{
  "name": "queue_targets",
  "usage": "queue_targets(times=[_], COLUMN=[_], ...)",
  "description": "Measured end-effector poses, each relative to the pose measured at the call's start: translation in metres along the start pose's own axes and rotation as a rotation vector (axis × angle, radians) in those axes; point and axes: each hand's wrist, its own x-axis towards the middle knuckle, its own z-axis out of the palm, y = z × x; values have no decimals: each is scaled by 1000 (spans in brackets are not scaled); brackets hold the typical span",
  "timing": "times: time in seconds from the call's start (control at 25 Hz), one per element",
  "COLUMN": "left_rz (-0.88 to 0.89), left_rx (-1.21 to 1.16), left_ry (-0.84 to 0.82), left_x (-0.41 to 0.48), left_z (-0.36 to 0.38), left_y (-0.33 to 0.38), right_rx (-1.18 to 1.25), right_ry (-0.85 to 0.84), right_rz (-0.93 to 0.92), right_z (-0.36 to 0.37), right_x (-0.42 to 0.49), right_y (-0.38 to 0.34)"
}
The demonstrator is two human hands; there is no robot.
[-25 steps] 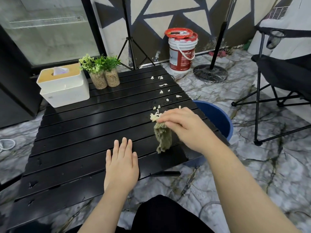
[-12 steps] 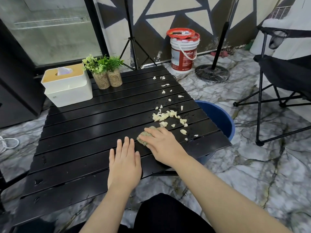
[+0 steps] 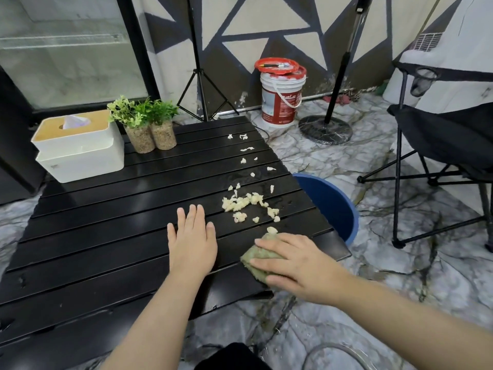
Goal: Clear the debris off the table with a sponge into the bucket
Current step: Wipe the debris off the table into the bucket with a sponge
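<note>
Olive-green sponge [image 3: 258, 256] is lying near the right front corner of the black slatted table [image 3: 106, 222]. The right hand [image 3: 298, 265] is pressing it flat, fingers spread and nearly straight across its top rather than curled round it. The palm is hiding most of it, so its long axis cannot be told; its bare edge is facing left, toward the left hand [image 3: 192, 244]. That hand is resting palm down just beside it, fingers straight and together, pointing away from the person.

Just beyond the sponge, pale debris [image 3: 245, 204] is sitting in a loose heap and thinning into a trail toward the far right edge. A blue bucket [image 3: 333, 206] is standing on the floor against the table's right side. A white tissue box [image 3: 77, 148] and two potted plants [image 3: 149, 129] are occupying the far left corner. Behind the table, a white paint pail [image 3: 280, 100] with a red lid is showing a red label, its writing too small to read.
</note>
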Motion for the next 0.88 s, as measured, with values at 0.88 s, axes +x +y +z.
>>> queue_targets(times=[0.88], left_rz=[10], left_rx=[121], left_ry=[-40], left_x=[11], left_z=[10], left_y=[-2], right_rx=[31], right_ry=[77], right_rz=[2], right_z=[5], right_x=[31], right_y=[73])
